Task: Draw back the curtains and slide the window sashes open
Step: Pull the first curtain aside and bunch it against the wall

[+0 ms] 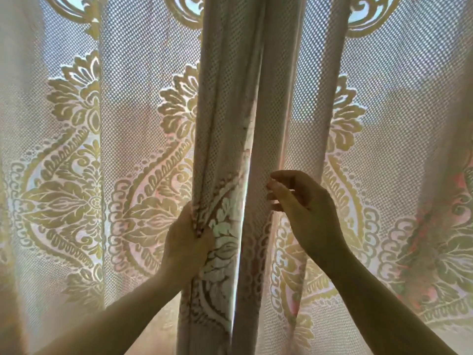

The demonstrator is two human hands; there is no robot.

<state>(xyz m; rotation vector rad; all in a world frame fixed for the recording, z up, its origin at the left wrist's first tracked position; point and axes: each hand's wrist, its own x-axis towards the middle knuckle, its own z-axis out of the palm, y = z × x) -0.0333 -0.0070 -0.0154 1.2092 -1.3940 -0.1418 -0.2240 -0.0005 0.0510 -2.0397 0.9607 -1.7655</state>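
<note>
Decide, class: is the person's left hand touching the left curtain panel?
Touching. The head view shows the left hand closed around the bunched inner edge of the left curtain panel, with folds of cloth pinched in its grip.

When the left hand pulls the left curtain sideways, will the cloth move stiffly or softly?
Probably softly: the left curtain already bunches into folds inside the left hand. It looks light, being open mesh that daylight passes through. The mesh might snag on fingers.

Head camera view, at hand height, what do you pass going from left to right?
Left curtain panel → left hand gripping its bunched inner edge → narrow bright gap between the curtains → right hand, fingers open at the other edge → right curtain panel.
</note>
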